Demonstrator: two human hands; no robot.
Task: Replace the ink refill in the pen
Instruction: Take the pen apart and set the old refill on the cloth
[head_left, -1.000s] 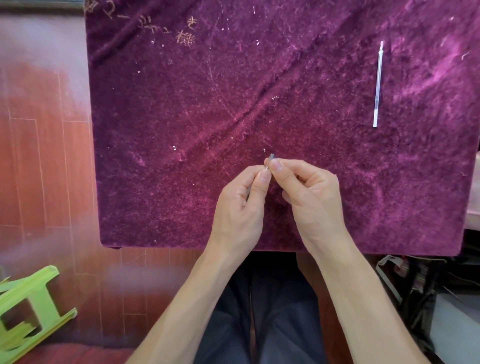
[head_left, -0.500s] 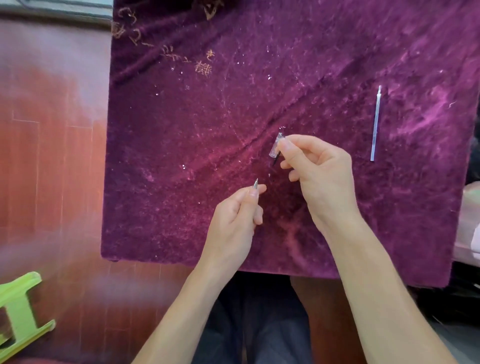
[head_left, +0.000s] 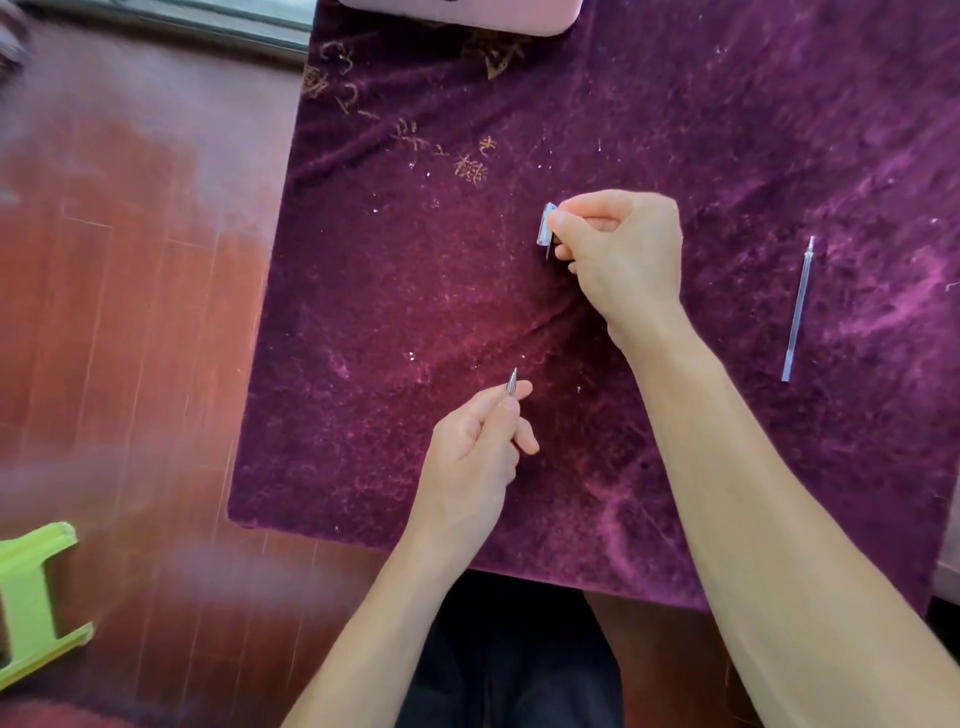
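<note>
My left hand (head_left: 475, 449) grips the pen (head_left: 512, 385) near the front of the table; only its metal tip shows, poking out past my fingers and pointing away from me. My right hand (head_left: 621, 252) is further back, pinching the clear pen cap (head_left: 547, 224), whose clip hangs down beside my fingers. A thin clear ink refill (head_left: 798, 309) lies alone on the cloth to the right, apart from both hands.
A purple velvet cloth (head_left: 426, 291) covers the table. The edge of a pink object (head_left: 457, 13) shows at the back. A green plastic stool (head_left: 31, 597) stands on the wooden floor at the lower left.
My hands were together on the capped pen tip. The right hand has pulled the cap off and moved it back and to the right, away from the left hand with the pen.
</note>
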